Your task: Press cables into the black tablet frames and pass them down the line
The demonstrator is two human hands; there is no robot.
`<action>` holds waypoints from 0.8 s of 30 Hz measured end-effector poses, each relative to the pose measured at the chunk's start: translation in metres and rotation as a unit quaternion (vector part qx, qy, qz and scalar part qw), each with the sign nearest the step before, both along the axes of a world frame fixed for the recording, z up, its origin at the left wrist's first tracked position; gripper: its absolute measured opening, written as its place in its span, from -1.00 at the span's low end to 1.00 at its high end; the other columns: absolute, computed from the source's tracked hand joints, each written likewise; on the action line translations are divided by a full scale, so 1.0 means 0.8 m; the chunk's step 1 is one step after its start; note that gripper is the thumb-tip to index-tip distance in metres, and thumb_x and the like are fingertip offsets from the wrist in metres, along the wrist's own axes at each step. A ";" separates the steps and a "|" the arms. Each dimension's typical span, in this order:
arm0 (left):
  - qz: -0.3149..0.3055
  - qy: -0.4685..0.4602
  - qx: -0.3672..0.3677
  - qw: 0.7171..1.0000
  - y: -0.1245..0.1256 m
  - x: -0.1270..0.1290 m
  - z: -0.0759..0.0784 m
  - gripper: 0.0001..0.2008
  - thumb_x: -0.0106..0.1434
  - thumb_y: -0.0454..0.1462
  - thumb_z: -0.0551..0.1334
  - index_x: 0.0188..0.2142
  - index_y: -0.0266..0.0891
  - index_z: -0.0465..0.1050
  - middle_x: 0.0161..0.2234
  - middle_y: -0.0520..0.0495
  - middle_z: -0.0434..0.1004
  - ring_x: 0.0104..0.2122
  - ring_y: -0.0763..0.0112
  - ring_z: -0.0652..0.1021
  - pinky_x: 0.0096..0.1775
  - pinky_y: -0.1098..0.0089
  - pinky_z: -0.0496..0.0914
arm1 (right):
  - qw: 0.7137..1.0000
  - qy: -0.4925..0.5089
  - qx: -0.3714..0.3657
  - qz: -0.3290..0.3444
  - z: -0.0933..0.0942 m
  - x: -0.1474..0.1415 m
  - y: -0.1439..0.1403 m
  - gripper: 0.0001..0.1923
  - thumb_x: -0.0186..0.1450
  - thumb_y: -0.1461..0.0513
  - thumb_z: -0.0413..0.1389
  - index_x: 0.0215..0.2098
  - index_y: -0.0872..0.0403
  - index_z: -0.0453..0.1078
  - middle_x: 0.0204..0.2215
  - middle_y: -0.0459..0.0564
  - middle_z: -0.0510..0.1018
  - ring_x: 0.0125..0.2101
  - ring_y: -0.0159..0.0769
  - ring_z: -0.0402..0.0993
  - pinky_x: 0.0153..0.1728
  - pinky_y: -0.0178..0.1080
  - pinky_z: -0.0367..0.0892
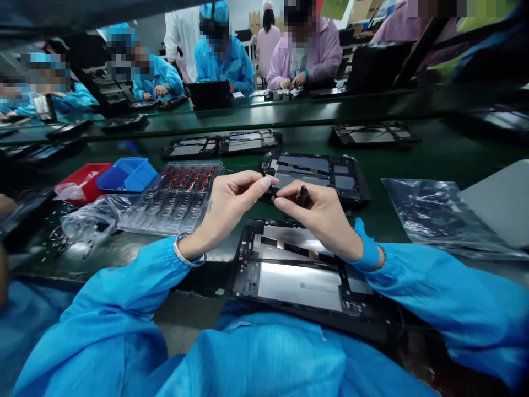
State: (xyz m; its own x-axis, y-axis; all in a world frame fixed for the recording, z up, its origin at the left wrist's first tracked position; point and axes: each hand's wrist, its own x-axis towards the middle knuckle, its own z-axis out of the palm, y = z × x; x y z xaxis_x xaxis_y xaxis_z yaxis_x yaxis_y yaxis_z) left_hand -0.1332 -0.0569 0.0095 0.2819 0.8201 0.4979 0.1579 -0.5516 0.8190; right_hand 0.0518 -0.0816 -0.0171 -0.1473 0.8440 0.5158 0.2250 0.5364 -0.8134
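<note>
Small dark part (303, 196) pinched between left hand (231, 201) and right hand (322, 215) fingertips, held over near open tablet (297, 275) for alignment.

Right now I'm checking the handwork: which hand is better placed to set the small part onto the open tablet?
Right hand: it holds the tool directly above the tablet.

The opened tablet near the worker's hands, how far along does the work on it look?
Done: the opened tablet lies back-off, its insides exposed. In hand: the left hand and right hand meet above it, pinching something too small to tell, the right also holding a thin dark tool. Left: another open tablet waits behind, and the parts tray looks well stocked.
</note>
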 end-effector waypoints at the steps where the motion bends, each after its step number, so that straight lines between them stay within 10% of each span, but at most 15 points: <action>1: -0.001 -0.007 -0.013 1.000 -0.001 0.000 -0.001 -0.74 0.33 -0.09 0.32 -0.30 -0.24 0.63 -0.49 0.01 0.50 -0.56 0.56 0.29 -0.53 0.46 0.14 | 1.000 0.006 0.002 -0.006 -0.001 -0.001 0.000 -0.85 0.32 0.17 0.25 -0.34 0.09 0.50 -0.48 -0.13 0.48 -0.45 -0.41 0.31 -0.39 -0.28 0.22; 11: -0.011 0.272 0.074 0.959 0.000 -0.031 -0.013 -0.66 0.44 -0.06 0.15 -0.06 -0.16 0.62 -0.55 0.05 0.50 -0.53 0.45 0.45 -0.48 0.43 0.24 | 0.981 -0.161 0.028 -0.106 0.015 0.043 -0.017 -0.85 0.37 0.19 0.17 -0.39 -0.01 0.44 -0.38 -0.07 0.53 -0.30 -0.23 0.41 -0.21 -0.14 0.30; 24: -0.099 0.347 0.135 0.923 0.040 -0.022 -0.045 -0.71 0.46 -0.16 0.13 0.00 -0.17 0.57 -0.14 -0.05 0.67 -0.25 0.32 0.64 -0.30 0.42 0.43 | 0.927 -0.322 -0.192 -0.009 -0.012 0.125 -0.045 -0.84 0.37 0.20 0.12 -0.37 0.05 0.44 -0.38 -0.04 0.49 -0.30 -0.22 0.34 -0.29 -0.16 0.19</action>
State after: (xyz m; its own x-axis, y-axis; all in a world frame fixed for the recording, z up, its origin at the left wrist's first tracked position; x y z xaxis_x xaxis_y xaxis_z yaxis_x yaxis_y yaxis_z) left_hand -0.1506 -0.0246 -0.0265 0.7406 0.5908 0.3201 0.4665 -0.7949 0.3880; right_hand 0.1522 -0.1177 -0.0271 -0.3045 0.9524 -0.0125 0.7358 0.2269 -0.6381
